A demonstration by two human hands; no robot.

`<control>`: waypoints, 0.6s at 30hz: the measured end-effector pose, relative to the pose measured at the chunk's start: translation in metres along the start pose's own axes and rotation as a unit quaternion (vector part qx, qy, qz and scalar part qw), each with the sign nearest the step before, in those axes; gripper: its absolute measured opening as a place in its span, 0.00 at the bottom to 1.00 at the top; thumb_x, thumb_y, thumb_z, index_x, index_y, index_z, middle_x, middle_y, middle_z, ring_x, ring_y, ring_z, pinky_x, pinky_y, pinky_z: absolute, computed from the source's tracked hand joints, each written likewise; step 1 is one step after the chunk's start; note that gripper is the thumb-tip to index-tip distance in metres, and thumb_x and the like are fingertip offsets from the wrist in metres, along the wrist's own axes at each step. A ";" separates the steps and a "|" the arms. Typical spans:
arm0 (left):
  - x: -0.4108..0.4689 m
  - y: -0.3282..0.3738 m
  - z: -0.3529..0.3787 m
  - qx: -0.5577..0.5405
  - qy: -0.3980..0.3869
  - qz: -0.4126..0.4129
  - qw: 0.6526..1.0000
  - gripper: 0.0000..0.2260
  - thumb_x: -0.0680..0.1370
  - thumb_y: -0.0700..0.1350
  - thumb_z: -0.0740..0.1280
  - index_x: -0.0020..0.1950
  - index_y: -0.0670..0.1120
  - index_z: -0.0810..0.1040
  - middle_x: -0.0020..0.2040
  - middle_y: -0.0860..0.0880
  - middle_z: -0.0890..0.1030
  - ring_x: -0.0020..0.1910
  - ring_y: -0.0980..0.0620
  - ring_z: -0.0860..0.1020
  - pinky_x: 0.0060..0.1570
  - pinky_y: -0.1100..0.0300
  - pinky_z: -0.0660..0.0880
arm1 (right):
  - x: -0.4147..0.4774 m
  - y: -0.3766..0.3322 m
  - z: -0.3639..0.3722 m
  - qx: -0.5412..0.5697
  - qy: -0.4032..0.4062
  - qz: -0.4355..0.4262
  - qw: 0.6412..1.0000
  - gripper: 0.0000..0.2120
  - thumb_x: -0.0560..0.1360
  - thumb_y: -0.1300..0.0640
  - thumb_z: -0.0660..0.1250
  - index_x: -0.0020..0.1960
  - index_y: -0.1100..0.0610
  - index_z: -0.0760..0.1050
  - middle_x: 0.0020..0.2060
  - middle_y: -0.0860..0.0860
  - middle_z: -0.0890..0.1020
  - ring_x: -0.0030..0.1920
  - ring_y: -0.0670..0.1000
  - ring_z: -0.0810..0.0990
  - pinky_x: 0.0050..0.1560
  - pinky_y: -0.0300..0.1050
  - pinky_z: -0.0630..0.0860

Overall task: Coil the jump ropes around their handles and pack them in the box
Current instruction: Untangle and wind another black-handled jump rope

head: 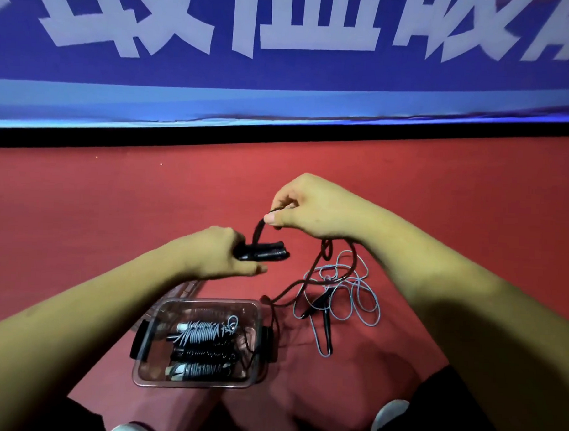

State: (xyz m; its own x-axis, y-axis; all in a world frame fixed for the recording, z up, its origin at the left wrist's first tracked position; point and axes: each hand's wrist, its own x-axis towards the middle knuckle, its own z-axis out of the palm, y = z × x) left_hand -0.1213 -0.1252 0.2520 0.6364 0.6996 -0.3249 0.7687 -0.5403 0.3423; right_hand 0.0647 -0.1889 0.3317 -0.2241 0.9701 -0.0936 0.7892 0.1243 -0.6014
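My left hand point(224, 253) grips a pair of black jump-rope handles point(265, 251) held side by side, pointing right. My right hand point(304, 206) pinches the dark rope point(259, 230) just above the handles; the rest of that rope point(310, 276) trails down to the floor beside the box. A clear plastic box point(257, 315) with black side clips sits on the red floor below my hands, holding three coiled ropes point(203, 334) wound round their handles. A loose grey rope point(354, 296) with black handles point(324, 315) lies tangled to the right of the box.
A clear lid point(188, 287) lies behind the box at its left. A blue banner point(282, 85) with white characters and a black strip runs across the back. My knees and white shoes point(390, 413) are at the bottom edge.
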 end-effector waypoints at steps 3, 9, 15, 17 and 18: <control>-0.008 0.011 0.002 -0.008 -0.049 0.049 0.998 0.15 0.75 0.58 0.70 0.46 0.46 0.77 0.33 0.51 0.78 0.29 0.55 0.73 0.28 0.65 0.66 | 0.002 0.014 -0.008 -0.040 0.001 0.005 0.999 0.11 0.77 0.51 0.69 0.43 0.58 0.83 0.33 0.53 0.79 0.30 0.46 0.70 0.33 0.40 0.65; -0.019 0.018 -0.010 0.024 -0.071 0.142 0.987 0.07 0.76 0.47 0.70 0.46 0.47 0.74 0.33 0.51 0.76 0.29 0.58 0.70 0.31 0.63 0.68 | 0.013 0.026 -0.001 -0.046 -0.003 -0.002 0.999 0.10 0.76 0.50 0.70 0.43 0.56 0.84 0.27 0.43 0.77 0.27 0.40 0.71 0.31 0.34 0.64; -0.035 0.021 -0.020 -0.160 0.052 0.159 0.973 0.20 0.74 0.44 0.73 0.59 0.49 0.66 0.37 0.46 0.80 0.30 0.55 0.72 0.33 0.59 0.71 | 0.016 0.034 -0.003 0.062 0.028 0.000 0.998 0.09 0.74 0.49 0.72 0.40 0.54 0.83 0.25 0.48 0.76 0.22 0.42 0.66 0.26 0.32 0.63; -0.042 0.017 -0.028 -0.223 0.071 0.163 0.959 0.29 0.74 0.43 0.73 0.68 0.55 0.62 0.41 0.41 0.82 0.32 0.51 0.73 0.35 0.57 0.73 | 0.019 0.035 0.001 0.106 0.034 0.020 0.994 0.09 0.75 0.49 0.72 0.38 0.52 0.82 0.24 0.47 0.74 0.23 0.44 0.66 0.26 0.36 0.62; -0.046 0.017 -0.031 -0.237 0.070 0.175 0.953 0.30 0.75 0.42 0.73 0.70 0.58 0.63 0.44 0.40 0.82 0.34 0.49 0.75 0.37 0.56 0.73 | 0.020 0.036 0.003 0.135 0.025 0.035 0.990 0.10 0.76 0.51 0.71 0.37 0.52 0.82 0.23 0.47 0.73 0.24 0.46 0.65 0.26 0.38 0.61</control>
State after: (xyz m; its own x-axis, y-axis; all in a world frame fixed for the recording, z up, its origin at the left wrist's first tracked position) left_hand -0.1392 -0.1523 0.2997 0.8085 0.5884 -0.0087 0.3750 -0.5038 0.7782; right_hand 0.0870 -0.1657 0.3056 -0.1394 0.9844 -0.1071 0.6184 0.0021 -0.7859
